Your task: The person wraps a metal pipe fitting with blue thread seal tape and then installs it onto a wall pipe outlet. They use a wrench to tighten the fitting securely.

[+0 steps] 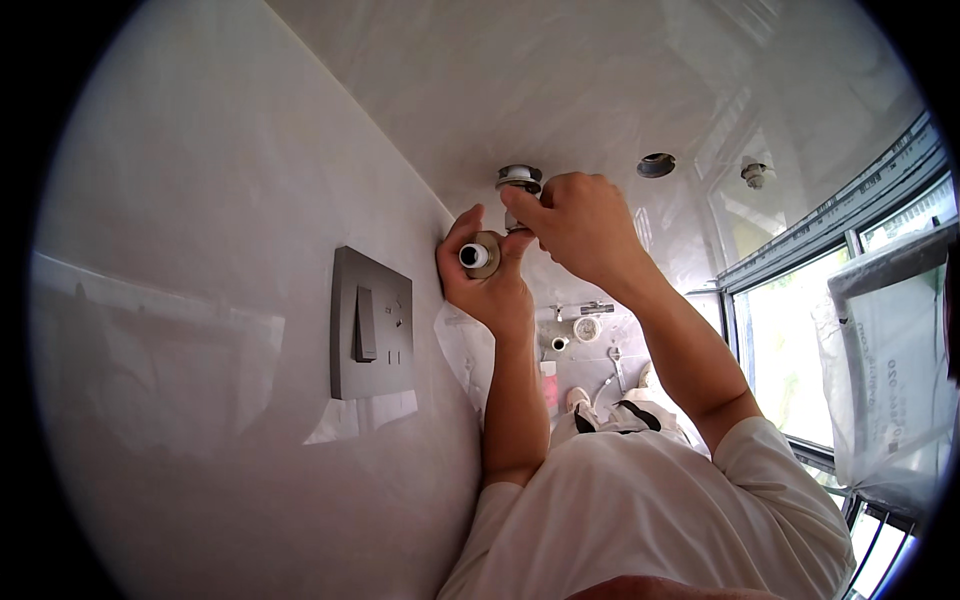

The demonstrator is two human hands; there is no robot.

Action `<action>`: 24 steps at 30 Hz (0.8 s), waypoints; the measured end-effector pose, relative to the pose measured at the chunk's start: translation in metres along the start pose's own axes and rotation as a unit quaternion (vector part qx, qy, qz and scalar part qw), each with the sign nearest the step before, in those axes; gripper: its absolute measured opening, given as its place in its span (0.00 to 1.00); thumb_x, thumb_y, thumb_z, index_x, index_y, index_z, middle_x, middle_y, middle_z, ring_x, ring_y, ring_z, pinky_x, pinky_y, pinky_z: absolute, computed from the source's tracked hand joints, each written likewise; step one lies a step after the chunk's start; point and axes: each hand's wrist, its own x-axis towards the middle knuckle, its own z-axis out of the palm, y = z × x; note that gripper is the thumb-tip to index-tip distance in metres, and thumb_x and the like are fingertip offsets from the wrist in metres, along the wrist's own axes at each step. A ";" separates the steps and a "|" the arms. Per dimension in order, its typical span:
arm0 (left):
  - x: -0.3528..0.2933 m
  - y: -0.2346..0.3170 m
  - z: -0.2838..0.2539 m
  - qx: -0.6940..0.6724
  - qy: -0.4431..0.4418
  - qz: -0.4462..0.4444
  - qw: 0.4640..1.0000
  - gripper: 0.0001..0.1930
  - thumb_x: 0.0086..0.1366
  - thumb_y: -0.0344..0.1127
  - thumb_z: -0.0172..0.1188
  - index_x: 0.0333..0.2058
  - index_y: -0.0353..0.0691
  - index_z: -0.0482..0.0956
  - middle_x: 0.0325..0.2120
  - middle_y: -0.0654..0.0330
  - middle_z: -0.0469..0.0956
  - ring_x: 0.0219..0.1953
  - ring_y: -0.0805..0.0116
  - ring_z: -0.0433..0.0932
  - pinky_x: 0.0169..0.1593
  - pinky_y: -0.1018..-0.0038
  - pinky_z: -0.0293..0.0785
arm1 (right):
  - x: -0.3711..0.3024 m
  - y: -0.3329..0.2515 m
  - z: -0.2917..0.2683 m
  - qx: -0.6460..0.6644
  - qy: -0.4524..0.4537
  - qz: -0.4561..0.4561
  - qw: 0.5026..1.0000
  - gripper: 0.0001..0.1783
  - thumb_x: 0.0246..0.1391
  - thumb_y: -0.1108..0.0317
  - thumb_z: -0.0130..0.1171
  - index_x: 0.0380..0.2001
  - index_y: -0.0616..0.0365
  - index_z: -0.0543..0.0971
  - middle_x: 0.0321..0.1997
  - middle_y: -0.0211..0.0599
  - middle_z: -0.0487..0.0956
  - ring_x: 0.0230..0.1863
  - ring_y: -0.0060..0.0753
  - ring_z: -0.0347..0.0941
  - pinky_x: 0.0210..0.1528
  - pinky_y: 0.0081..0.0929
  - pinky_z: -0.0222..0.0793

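My left hand (485, 285) is curled round a round, spool-like piece (480, 256) with a white hollow core and a tan ring, close to the left wall. Just above and to its right, a metal pipe fitting (517, 180) with a white collar sticks out of the glossy wall. My right hand (590, 225) reaches in from the right, its thumb and fingers closed at this fitting. The fingers hide part of the metal, and whether they also pinch something thin cannot be made out. The two hands nearly touch.
A grey switch and socket plate (372, 325) stands out from the left wall. A round hole (656, 165) and another fitting (753, 173) are to the right. On the floor below lie a wrench (616, 365) and a white roll (587, 328). A window (795, 330) borders the right.
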 end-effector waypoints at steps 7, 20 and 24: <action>0.000 0.014 0.003 -0.066 0.004 -0.085 0.994 0.24 0.51 0.17 0.77 0.46 0.32 0.76 0.51 0.49 0.81 0.40 0.72 0.79 0.50 0.67 0.79 | 0.001 -0.001 -0.004 0.143 -0.052 0.055 0.987 0.30 0.63 0.49 0.63 0.16 0.64 0.81 0.17 0.38 0.82 0.18 0.28 0.81 0.25 0.25 0.76; 0.001 0.011 -0.001 -0.052 0.003 -0.100 0.994 0.21 0.54 0.17 0.74 0.45 0.32 0.76 0.52 0.49 0.80 0.46 0.66 0.80 0.51 0.67 0.81 | -0.002 0.017 0.020 0.453 -0.094 0.092 0.882 0.24 0.65 0.53 0.65 0.22 0.63 0.81 0.21 0.30 0.77 0.23 0.19 0.69 0.25 0.23 0.63; 0.001 0.013 0.000 -0.061 0.009 -0.102 0.993 0.21 0.54 0.15 0.72 0.45 0.31 0.75 0.52 0.49 0.80 0.47 0.65 0.80 0.50 0.68 0.83 | -0.003 0.013 0.028 0.485 -0.096 0.081 0.866 0.22 0.65 0.54 0.66 0.23 0.61 0.81 0.22 0.29 0.76 0.25 0.18 0.68 0.27 0.24 0.62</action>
